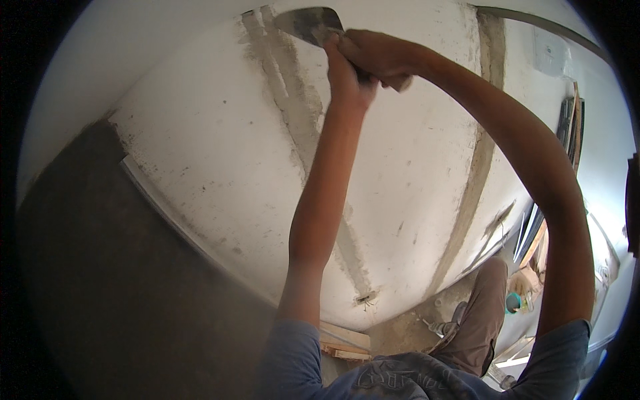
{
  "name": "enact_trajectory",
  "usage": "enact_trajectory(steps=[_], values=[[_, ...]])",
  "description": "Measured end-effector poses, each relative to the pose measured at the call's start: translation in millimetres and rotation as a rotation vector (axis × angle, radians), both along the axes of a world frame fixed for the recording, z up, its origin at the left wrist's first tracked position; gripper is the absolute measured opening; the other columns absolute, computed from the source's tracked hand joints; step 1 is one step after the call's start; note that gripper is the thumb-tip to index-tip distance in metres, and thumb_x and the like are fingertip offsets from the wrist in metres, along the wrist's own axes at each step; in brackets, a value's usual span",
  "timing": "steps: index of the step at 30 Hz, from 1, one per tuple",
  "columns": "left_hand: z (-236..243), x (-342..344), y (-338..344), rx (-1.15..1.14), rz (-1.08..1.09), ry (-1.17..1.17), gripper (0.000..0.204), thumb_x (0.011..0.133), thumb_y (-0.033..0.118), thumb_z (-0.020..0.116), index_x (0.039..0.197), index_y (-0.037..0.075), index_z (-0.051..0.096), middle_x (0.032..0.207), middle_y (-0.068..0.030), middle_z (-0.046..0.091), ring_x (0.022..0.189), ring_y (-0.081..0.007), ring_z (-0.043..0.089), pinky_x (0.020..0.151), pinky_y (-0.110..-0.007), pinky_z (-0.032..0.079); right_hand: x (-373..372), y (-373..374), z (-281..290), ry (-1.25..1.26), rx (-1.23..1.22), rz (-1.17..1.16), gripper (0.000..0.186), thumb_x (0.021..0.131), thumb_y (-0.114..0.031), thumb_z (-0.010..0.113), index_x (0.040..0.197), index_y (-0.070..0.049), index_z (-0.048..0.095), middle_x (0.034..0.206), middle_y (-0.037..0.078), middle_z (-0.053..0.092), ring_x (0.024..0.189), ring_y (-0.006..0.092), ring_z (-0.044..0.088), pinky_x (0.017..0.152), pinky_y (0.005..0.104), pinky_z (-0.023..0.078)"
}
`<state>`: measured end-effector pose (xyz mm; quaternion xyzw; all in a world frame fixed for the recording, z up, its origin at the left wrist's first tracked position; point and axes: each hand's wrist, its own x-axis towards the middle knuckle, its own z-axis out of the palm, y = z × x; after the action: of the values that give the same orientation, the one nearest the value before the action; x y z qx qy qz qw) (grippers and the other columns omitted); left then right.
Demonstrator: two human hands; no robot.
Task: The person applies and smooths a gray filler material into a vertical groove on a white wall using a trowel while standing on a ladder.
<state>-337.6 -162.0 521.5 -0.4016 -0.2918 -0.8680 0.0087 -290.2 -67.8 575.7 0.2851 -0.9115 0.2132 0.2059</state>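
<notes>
fingers of the right hand (377,57) wrap tight round the handle of a putty knife (310,25) — its blade lies flat against the white wall (200,147), at the top of a grey filled groove (293,100). the left hand (343,70) presses on the knife too, fingers narrow, beside the right.

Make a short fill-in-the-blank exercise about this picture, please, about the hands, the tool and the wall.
1. Both hands, left hand and right hand, grip one ____.
2. The putty knife blade presses against the white ____.
3. A grey filled strip runs down the wall ____ the blade.

Missing words: putty knife; wall; below
</notes>
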Motion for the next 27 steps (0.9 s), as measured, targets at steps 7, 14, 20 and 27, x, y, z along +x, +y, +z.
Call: enact_trajectory(steps=[7, 14, 20, 27], values=[[17, -28, -17, -0.204, -0.085, 0.195, 0.043, 0.099, 0.041, 0.036, 0.113, 0.007, 0.058, 0.102, -0.0102, 0.063, 0.100, -0.0273, 0.059, 0.077, -0.048, 0.047, 14, 1, 16, -0.051, -0.009, -0.045, 0.046, 0.104, -0.036, 0.027, 0.119, 0.000, 0.051, 0.073, 0.013, 0.060, 0.052, 0.0219, 0.060, 0.046, 0.0377, 0.052], [-6, -13, -3, -0.098, -0.107, 0.130, 0.044, 0.102, 0.042, 0.034, 0.118, 0.006, 0.055, 0.110, -0.0126, 0.062, 0.099, -0.0295, 0.061, 0.078, -0.050, 0.047, 11, 10, 10, -0.065, 0.121, -0.022, 0.047, 0.103, -0.037, 0.029, 0.120, 0.001, 0.049, 0.074, 0.014, 0.061, 0.057, 0.0235, 0.063, 0.049, 0.0377, 0.054], [-17, -11, 6, -0.056, -0.044, 0.049, 0.048, 0.102, 0.043, 0.034, 0.121, 0.003, 0.054, 0.114, -0.0163, 0.062, 0.100, -0.0334, 0.061, 0.073, -0.054, 0.046, 7, 9, -2, -0.009, 0.130, -0.073, 0.045, 0.104, -0.036, 0.029, 0.121, 0.001, 0.049, 0.070, 0.012, 0.060, 0.048, 0.0225, 0.059, 0.046, 0.0390, 0.054], [-28, -14, -5, -0.166, 0.026, 0.108, 0.050, 0.104, 0.044, 0.031, 0.124, 0.003, 0.052, 0.116, -0.0176, 0.062, 0.102, -0.0357, 0.061, 0.077, -0.056, 0.048, 8, 5, -16, -0.047, 0.059, -0.072, 0.045, 0.103, -0.035, 0.029, 0.124, -0.001, 0.049, 0.063, 0.009, 0.057, 0.048, 0.0198, 0.057, 0.044, 0.0376, 0.052]])
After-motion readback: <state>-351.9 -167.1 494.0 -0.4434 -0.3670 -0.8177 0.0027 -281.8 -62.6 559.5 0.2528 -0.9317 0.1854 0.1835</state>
